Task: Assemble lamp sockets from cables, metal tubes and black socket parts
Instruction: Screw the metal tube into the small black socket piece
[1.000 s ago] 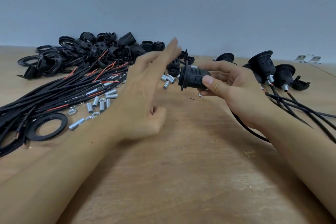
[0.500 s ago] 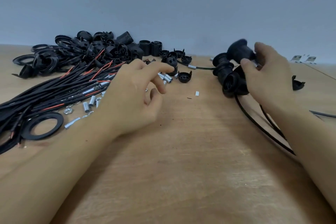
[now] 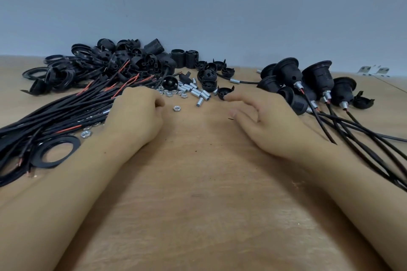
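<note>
wooden table (image 3: 198, 193), blue-grey wall (image 3: 220, 6)

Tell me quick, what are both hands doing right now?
Left hand: fingers curled at the cable bundle; cannot tell if it holds one.
Right hand: open, holding nothing, fingertip by a black cap.

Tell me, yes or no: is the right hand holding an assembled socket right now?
No. The right hand hovers over the table with fingers spread and empty, while the assembled sockets lie in a heap just beyond it.

Cables (image 3: 55, 114) lie left on table (image 3: 198, 182); finished sockets (image 3: 308, 81) right (metal tubes (image 3: 198, 92) btwn, further back).
</note>
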A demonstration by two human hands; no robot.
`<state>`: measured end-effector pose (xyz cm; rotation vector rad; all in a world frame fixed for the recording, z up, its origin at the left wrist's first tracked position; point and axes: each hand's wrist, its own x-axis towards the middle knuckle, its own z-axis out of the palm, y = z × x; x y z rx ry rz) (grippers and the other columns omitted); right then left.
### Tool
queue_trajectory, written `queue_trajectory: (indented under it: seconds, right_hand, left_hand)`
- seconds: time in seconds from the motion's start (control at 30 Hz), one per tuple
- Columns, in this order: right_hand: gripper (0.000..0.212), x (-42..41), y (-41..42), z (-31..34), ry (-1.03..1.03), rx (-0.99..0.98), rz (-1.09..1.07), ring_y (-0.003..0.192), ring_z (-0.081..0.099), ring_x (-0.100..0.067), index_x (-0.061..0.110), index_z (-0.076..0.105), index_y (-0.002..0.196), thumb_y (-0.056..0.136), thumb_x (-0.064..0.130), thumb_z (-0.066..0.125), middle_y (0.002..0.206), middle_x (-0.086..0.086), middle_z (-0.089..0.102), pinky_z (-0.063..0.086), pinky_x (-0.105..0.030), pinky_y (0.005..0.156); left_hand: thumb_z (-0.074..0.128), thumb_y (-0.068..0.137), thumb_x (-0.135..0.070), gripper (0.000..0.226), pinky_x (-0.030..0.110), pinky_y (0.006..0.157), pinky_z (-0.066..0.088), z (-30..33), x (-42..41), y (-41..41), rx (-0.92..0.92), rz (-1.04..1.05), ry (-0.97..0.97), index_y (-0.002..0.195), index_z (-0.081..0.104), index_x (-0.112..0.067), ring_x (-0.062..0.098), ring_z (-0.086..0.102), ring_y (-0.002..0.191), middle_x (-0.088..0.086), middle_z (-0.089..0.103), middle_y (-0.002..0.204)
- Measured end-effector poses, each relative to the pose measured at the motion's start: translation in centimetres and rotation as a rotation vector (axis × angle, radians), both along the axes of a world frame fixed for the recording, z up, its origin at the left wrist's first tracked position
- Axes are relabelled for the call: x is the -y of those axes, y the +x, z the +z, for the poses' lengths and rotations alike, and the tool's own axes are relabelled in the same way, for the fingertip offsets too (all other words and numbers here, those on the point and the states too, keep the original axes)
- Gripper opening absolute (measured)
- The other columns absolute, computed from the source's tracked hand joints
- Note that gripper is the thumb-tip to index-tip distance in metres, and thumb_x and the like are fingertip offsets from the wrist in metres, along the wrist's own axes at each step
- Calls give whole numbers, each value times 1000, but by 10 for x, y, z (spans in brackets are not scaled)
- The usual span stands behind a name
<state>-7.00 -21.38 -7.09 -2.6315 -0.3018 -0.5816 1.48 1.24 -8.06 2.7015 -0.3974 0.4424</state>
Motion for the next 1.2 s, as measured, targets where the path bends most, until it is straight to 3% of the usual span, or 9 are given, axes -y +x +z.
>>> queue_trajectory:
  seconds: [0.2,0.33,0.43,0.53,0.63,0.73,0.87,1.13,1.2]
  right_hand:
    - [47,-17,11,-6,-114,-141,95,137,38,-16,15,43,146,101,27,50,148,-1,46,24,-20,108]
    - [67,-23,17,-10,-230,-384,152,150,-4,-7,24,1,157,102,49,30,164,12,5,9,-40,123]
    - [58,-24,20,-9,-282,-346,140,149,14,-15,21,21,155,103,46,30,159,6,28,17,-39,120]
    - [37,-18,20,-2,-206,-28,12,117,47,-20,19,49,135,101,35,44,123,2,58,39,-38,98]
    - [36,-8,19,-1,-132,22,-64,113,46,-18,21,51,134,100,35,46,120,2,56,36,-28,89]
    - [46,-4,18,-6,-226,-139,-118,125,41,-20,26,47,141,99,45,48,130,0,50,40,-35,99]
    - [45,1,17,-8,-204,-191,-261,117,44,-24,23,57,128,93,51,56,117,-3,47,43,-34,90]
    - [37,5,12,-19,-193,-67,-281,101,49,-20,14,58,112,96,47,51,103,0,51,40,-31,77]
    - [27,1,16,-17,15,-19,-205,81,47,-10,14,61,98,98,39,52,85,5,50,35,-26,70]
  left_hand:
    - [62,94,-34,19,46,87,49,-3,6,1,74,-179,52,104,75,-24,28,57,102,0,67,103]
    - [68,90,-26,7,42,84,47,-2,10,1,87,-231,8,92,76,-28,25,56,96,-3,66,93]
    - [71,89,-29,4,38,86,43,-3,13,0,75,-253,-17,89,73,-27,18,52,96,-7,60,94]
    - [72,89,-24,4,29,81,42,-2,15,-2,49,-253,-60,90,74,-26,12,54,86,-7,67,90]
    - [72,87,-15,15,23,79,45,-3,14,-3,44,-271,-97,102,74,-21,9,60,80,-9,69,88]
    - [71,85,-10,20,17,73,45,-3,14,-3,49,-274,-150,102,75,-20,5,63,78,-11,69,86]
    - [74,81,-8,20,4,67,45,-2,13,-4,81,-294,-280,94,74,-22,-3,62,73,-17,67,79]
    - [75,81,-7,18,11,69,49,-3,14,-8,112,-413,-325,94,74,-19,1,63,76,-18,67,84]
    - [75,81,-6,19,11,68,49,-3,14,-9,106,-430,-329,94,74,-19,3,63,76,-19,67,85]
